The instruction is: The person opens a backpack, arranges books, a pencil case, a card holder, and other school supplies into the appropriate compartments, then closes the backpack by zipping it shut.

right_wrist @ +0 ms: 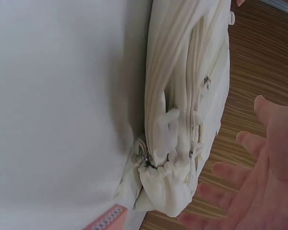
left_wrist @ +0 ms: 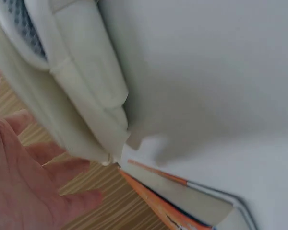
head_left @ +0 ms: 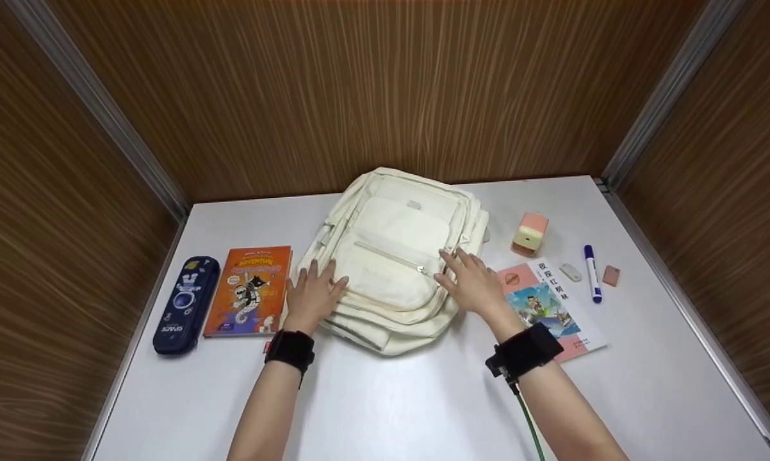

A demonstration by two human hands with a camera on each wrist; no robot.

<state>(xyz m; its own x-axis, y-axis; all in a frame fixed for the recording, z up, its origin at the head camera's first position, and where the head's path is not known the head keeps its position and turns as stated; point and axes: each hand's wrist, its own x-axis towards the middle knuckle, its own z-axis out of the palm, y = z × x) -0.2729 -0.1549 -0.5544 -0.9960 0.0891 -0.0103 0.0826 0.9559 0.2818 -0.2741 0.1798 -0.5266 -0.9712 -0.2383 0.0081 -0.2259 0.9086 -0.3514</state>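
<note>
Looking down, both spread hands, left hand (head_left: 312, 291) and right hand (head_left: 475, 285), flank the backpack (head_left: 394, 256); wrist views miss contact.

The orange book (head_left: 249, 291) is showing "ADVENTURE" in its cover title; the rest is too small to make out. The dark blue pencil case (head_left: 186, 303) is carrying "SPACE" near its lower end. The illustrated book (head_left: 547, 301) is showing Chinese characters I can't read.
</note>
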